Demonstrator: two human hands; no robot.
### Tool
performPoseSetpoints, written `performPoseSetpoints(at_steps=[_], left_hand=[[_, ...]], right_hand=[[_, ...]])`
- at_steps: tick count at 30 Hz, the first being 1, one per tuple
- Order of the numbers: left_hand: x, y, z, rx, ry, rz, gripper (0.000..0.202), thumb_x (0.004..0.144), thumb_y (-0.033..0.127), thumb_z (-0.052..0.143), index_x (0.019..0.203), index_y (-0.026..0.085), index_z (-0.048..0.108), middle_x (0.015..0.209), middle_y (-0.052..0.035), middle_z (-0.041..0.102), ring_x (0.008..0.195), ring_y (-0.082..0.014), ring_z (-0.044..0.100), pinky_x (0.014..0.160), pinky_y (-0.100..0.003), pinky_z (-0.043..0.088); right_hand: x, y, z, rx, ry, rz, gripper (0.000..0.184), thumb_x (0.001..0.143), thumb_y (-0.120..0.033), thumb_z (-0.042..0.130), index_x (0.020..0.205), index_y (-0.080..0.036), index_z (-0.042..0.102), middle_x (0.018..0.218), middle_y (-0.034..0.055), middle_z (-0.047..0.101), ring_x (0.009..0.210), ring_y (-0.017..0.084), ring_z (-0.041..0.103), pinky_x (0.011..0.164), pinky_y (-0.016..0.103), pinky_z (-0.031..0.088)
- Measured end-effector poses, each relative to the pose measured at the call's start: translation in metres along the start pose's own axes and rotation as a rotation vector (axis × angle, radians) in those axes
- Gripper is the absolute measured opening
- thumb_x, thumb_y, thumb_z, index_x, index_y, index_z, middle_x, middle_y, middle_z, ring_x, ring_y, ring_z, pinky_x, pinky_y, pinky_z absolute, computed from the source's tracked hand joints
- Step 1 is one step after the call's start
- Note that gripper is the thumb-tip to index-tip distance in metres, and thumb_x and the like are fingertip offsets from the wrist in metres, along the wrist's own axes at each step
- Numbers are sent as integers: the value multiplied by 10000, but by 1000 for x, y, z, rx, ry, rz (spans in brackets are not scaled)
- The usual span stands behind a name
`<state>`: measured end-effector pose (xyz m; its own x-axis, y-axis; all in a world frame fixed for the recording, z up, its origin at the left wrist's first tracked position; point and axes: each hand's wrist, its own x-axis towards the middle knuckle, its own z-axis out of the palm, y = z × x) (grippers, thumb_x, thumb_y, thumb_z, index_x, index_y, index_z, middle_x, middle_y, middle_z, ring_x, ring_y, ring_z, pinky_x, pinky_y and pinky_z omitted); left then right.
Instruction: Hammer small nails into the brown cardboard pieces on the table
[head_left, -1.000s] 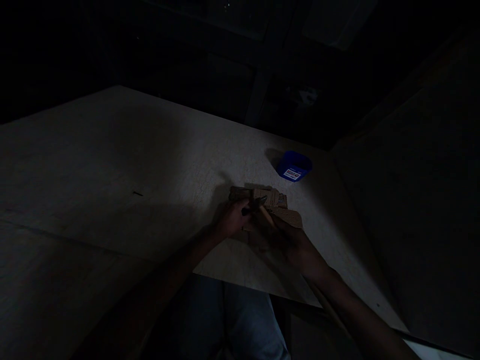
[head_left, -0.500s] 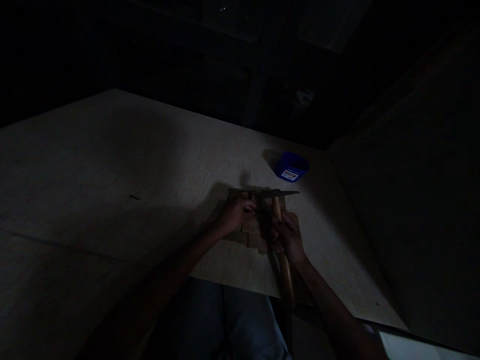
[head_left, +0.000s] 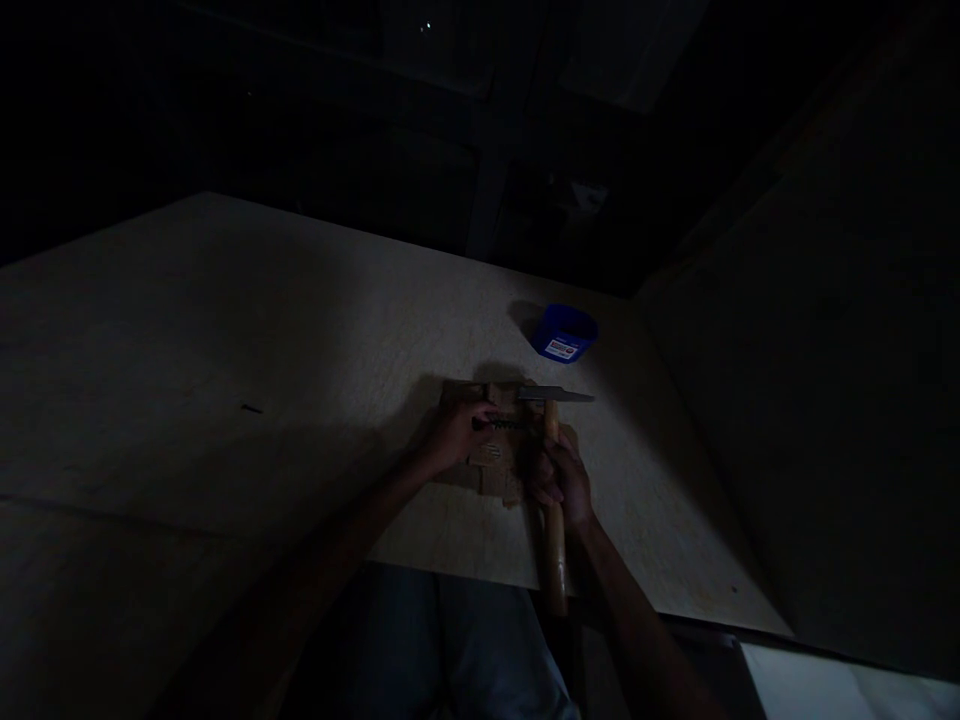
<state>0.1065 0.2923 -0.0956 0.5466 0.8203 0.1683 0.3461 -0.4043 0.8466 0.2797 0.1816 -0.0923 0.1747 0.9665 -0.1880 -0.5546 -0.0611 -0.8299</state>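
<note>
My right hand (head_left: 561,478) is wrapped round the wooden handle of a hammer (head_left: 553,560). The hammer's long, flat metal head points sideways above the far part of a brown, uneven wooden or cardboard piece (head_left: 491,480). At the left side of that piece, my left hand (head_left: 452,435) has its fingers pinched at the end of a dark jagged strip (head_left: 507,425), which runs across toward the hammer handle. Dim light hides what exactly the strip is and where its right end lies.
Beyond the hammer, a blue plastic tub (head_left: 564,335) with a white label stands on the pale table (head_left: 360,310). A small dark nail-like thing (head_left: 251,408) lies to the left. A dark panel (head_left: 810,400) rises along the right edge.
The hammer handle has swung to stand straighter, its lower end moving left. My left fingers have drawn back slightly, and the dark jagged strip now shows between the hands.
</note>
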Motion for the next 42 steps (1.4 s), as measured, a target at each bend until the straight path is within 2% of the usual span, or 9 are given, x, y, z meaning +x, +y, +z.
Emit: performPoseSetpoints(at_steps=[7, 14, 17, 24, 30, 34, 42], left_hand=[[0, -2, -1, 10, -58, 15, 293, 808, 154, 671, 1088, 188, 751, 880, -26, 751, 801, -161, 687, 751, -271, 535], [3, -13, 5, 6, -7, 87, 186, 801, 140, 705, 958, 199, 784, 939, -48, 765, 898, -188, 690, 848, -311, 525], [2, -15, 5, 24, -17, 87, 176, 808, 139, 699, 949, 203, 783, 949, -49, 764, 905, -189, 693, 842, -310, 525], [0, -9, 6, 100, 1, 100, 135, 829, 192, 695, 929, 205, 784, 880, -48, 755, 847, -190, 679, 814, -324, 515], [0, -7, 7, 73, -4, 83, 204, 830, 201, 702, 1020, 212, 776, 855, -39, 747, 817, -180, 667, 791, -319, 513], [1, -11, 12, 20, -4, 102, 203, 852, 227, 692, 1036, 238, 778, 939, -45, 761, 905, -193, 670, 889, -355, 512], [3, -14, 17, -55, -21, 44, 185, 866, 237, 669, 1008, 222, 786, 955, -44, 768, 873, -187, 674, 854, -332, 523]], right_hand=[[5, 2, -7, 37, -11, 66, 486, 764, -349, 769, 1169, -220, 534, 486, -131, 492, 258, 18, 230, 232, 117, 241], [6, 3, -8, 68, -30, 56, 488, 794, -328, 749, 1218, -204, 539, 510, -125, 501, 268, 15, 241, 242, 124, 251], [7, 2, -8, 67, -55, 44, 511, 807, -321, 733, 1260, -197, 532, 512, -125, 501, 268, 12, 229, 244, 125, 262], [8, 3, -9, 62, -61, 46, 508, 818, -313, 710, 1274, -196, 519, 514, -128, 495, 267, 15, 225, 241, 122, 244], [7, 2, -9, 48, -49, 72, 542, 802, -316, 723, 1285, -205, 503, 509, -126, 499, 277, 20, 221, 246, 123, 242], [7, 2, -9, 44, -48, 67, 555, 797, -322, 727, 1290, -207, 499, 497, -134, 483, 271, 21, 218, 244, 123, 227], [9, 3, -11, 56, -64, 70, 486, 802, -313, 729, 1235, -224, 525, 504, -134, 479, 274, 19, 230, 249, 122, 225]])
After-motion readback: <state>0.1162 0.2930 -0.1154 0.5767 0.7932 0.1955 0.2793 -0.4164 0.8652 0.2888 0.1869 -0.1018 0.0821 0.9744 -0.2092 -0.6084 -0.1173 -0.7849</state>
